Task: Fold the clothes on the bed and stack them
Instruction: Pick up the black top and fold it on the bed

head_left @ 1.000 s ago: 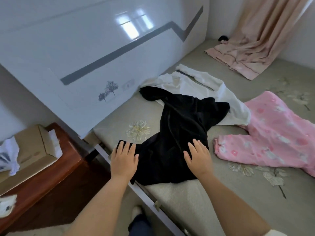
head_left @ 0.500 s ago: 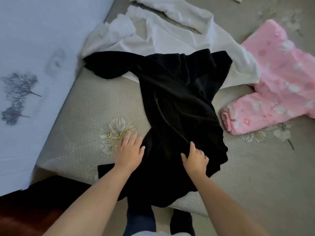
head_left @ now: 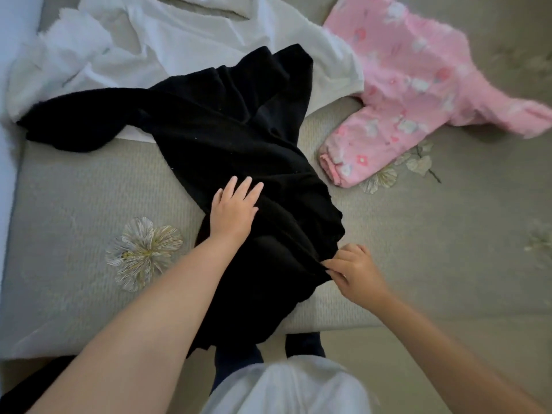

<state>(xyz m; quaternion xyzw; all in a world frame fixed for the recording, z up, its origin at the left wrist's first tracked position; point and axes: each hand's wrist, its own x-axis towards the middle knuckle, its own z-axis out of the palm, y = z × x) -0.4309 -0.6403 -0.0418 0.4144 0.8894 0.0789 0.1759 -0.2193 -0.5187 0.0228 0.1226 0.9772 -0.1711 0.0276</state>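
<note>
Two hands: both on the black garment (head_left: 239, 138).
Right hand (head_left: 355, 273): its grip pinches the garment's right edge, fingers curled on a fold.
Left hand (head_left: 234, 209): flat, fingers straight, pressing the cloth's middle.
Black garment: spread on the bed (head_left: 74, 189), hem over the near edge, top overlapping the white garment (head_left: 167, 40).
Pink garment (head_left: 412, 94): just right.
Writing: none readable.

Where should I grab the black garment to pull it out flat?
Take the black garment at its bunched lower right edge, from the right, where the right hand already pinches it. The left hand rests flat on its middle, anchoring it, so pulling rightward should spread the folds.
</note>
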